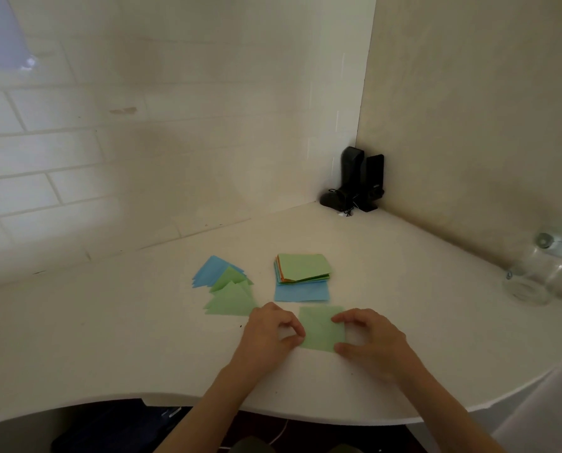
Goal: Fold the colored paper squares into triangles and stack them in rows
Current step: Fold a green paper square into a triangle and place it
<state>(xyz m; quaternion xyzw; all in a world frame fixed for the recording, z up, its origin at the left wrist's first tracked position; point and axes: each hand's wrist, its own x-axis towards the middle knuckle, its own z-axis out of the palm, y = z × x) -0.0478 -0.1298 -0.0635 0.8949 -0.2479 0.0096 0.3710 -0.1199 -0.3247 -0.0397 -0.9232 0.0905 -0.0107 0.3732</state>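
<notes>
Both hands on a flat light-green paper square (320,328) near bench (109,338) front edge. Left hand (269,335) pinches its 9 o'clock edge w/ thumb + forefinger; right hand (371,341) grips the 3 o'clock side, fingers curled onto it. At 12: blue paper sheet (300,294), then multicolour square stack (302,268). At 10–11: folded green + blue triangles (224,286), overlapping.

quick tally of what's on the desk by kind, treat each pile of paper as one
Pile of folded triangles: 1
Stack of unfolded squares: 1
Loose blue square: 1
Loose green square, under both hands: 1
Black speakers in the corner: 2
Glass jar: 1
Total: 7
</notes>
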